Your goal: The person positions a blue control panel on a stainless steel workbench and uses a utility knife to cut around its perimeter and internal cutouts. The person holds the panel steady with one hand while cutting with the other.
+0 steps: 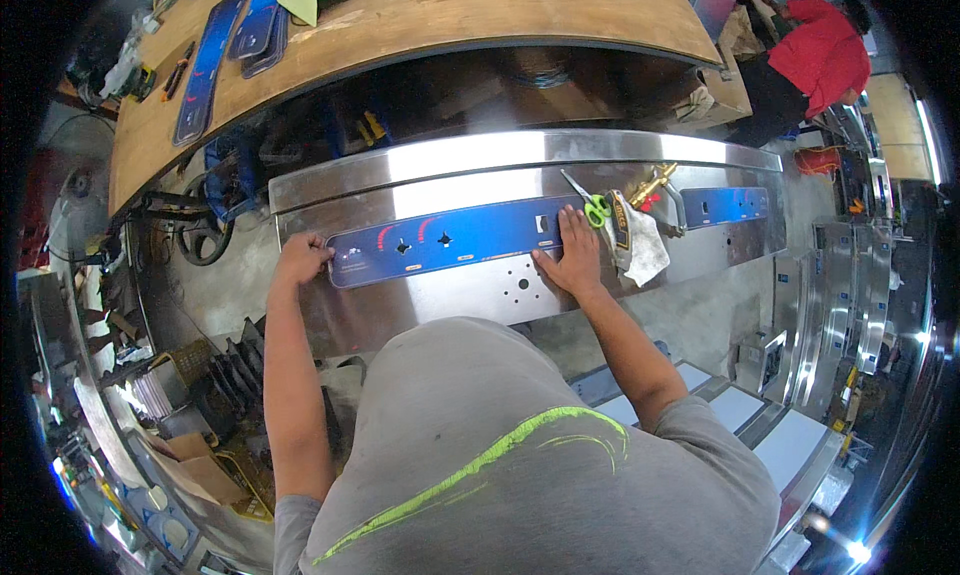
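Observation:
A long blue printed panel strip (490,237) with cut-out holes lies along a brushed steel panel (440,300). At the strip's left end, my left hand (300,262) is closed, its fingers and thumb pinched on the edge. My right hand (572,258) rests on the strip's right end with fingers stretched out and thumb apart. Just right of it lie green-handled scissors (597,211), a dark and yellow item (621,227) I cannot make out, and a white cloth (649,259). A brass fitting (654,185) sits beyond them.
A shorter blue strip (727,206) lies on the steel's right part. Across from me, a wooden table (480,15) carries more blue strips (212,65). A person in red (820,50) is at the far right. Cluttered bins (185,365) stand at the left.

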Tool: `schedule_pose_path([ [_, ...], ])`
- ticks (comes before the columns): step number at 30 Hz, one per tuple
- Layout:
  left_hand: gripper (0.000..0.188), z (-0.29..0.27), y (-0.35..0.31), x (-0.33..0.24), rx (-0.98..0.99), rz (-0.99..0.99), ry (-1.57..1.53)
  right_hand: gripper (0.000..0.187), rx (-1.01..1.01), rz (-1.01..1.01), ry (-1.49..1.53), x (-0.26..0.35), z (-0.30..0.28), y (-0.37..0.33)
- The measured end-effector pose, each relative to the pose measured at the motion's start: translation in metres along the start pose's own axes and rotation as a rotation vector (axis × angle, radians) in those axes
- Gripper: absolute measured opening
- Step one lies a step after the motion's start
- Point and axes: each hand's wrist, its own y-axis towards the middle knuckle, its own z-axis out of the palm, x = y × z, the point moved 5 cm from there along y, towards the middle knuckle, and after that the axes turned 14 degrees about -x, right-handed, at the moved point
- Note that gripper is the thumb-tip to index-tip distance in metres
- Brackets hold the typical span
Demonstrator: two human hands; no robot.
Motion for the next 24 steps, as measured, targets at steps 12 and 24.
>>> schedule_pose_path([
  [12,0.015,-0.0021,-0.0007,-0.0067,0.035,0.016,0.0,0.069,-0.084,-0.027,-0.049,-0.0022,0.0005,-0.0028],
  [24,0.021,-0.0028,0.0008,-0.0065,0.016,0.018,0.074,0.07,-0.069,-0.03,-0.06,-0.0007,0.0001,-0.0026],
])
